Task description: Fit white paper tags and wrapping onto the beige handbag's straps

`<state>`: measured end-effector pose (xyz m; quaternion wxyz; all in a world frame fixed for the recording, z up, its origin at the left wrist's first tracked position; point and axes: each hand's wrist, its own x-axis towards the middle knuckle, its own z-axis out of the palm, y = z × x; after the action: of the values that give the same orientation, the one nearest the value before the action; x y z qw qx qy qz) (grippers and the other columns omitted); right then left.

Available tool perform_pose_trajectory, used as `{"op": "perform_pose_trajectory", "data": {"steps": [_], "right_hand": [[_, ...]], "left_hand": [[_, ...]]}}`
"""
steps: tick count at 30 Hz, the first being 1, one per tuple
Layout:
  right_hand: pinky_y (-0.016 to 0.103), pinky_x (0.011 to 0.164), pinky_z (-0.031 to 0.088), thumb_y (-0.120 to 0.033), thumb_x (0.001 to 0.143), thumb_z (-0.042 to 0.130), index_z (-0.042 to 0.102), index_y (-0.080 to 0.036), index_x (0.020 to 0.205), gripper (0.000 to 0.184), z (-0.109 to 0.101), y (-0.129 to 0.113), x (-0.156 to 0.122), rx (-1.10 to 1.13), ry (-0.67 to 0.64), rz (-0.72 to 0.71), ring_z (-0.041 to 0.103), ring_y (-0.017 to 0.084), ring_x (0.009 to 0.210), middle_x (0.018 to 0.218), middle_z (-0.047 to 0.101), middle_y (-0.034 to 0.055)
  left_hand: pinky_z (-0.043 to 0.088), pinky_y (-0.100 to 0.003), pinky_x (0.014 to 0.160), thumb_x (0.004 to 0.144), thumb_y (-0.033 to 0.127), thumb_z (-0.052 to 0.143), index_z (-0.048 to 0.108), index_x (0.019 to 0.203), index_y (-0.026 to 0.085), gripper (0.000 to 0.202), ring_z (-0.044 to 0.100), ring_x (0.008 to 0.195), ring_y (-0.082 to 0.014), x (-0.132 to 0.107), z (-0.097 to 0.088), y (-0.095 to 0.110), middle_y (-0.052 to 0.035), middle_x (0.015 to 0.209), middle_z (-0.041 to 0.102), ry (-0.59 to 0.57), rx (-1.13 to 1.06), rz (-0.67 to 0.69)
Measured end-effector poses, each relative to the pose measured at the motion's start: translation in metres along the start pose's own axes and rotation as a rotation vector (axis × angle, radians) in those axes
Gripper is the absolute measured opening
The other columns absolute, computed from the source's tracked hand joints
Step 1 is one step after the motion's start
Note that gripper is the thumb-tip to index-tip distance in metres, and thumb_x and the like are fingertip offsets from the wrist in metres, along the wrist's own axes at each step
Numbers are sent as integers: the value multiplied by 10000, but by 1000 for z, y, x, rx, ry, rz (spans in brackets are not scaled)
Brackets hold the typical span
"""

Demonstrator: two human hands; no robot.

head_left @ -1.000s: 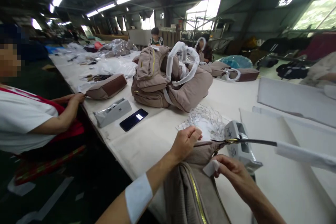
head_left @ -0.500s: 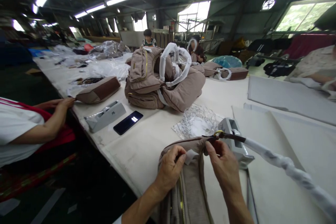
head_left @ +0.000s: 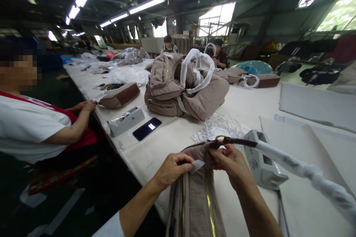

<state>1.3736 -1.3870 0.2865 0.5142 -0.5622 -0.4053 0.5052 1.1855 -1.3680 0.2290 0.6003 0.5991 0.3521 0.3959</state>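
A taupe bag [head_left: 194, 196] with gold zippers stands in front of me at the table edge. My left hand [head_left: 176, 168] pinches a small whitish piece of tape or paper [head_left: 197, 165] over the bag's top. My right hand [head_left: 229, 161] is closed on the bag's fabric at the top corner, just below a gold ring [head_left: 221, 139]. From that ring a brown handle [head_left: 241, 141] runs right, its length wrapped in white film [head_left: 294, 166]. What lies under my right fingertips is partly hidden.
A grey tape dispenser [head_left: 264, 166] stands right of the bag, with crumpled patterned plastic [head_left: 218, 126] behind it. Further off are a phone [head_left: 147, 129], a second dispenser [head_left: 126, 120] and piled taupe bags [head_left: 189, 85]. A co-worker in white [head_left: 36, 129] sits at the left, hands near a brown-based bag [head_left: 119, 96].
My view has turned left, so more of the co-worker shows. The bag's top has tilted, and both gold zippers now show. My left hand still pinches the whitish piece.
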Motion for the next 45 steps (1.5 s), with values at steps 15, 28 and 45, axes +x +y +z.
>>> {"op": "perform_pose_trajectory", "data": {"steps": [15, 28, 45], "right_hand": [[186, 443, 503, -421, 606, 768, 508, -167, 944, 496, 8, 13, 8, 113, 41, 11, 592, 116, 517, 599, 610, -30], [196, 469, 448, -426, 664, 728, 533, -177, 939, 419, 10, 21, 6, 125, -10, -115, 541, 103, 517, 577, 538, -54], [239, 357, 401, -413, 741, 609, 678, -172, 821, 263, -28, 20, -21, -622, 208, -512, 613, 210, 613, 778, 689, 72]], "left_hand": [[370, -202, 556, 671, 245, 666, 704, 756, 123, 153, 524, 600, -120, -15, -1, 36, -15, 659, 646, -34, 73, -226], [345, -177, 465, 673, 324, 674, 687, 791, 99, 255, 505, 535, -96, -11, 19, 36, -30, 659, 635, 71, -4, -288], [322, -206, 537, 676, 360, 698, 623, 712, 97, 276, 430, 555, -87, 12, 44, 33, -6, 627, 549, 48, -139, -135]]}}
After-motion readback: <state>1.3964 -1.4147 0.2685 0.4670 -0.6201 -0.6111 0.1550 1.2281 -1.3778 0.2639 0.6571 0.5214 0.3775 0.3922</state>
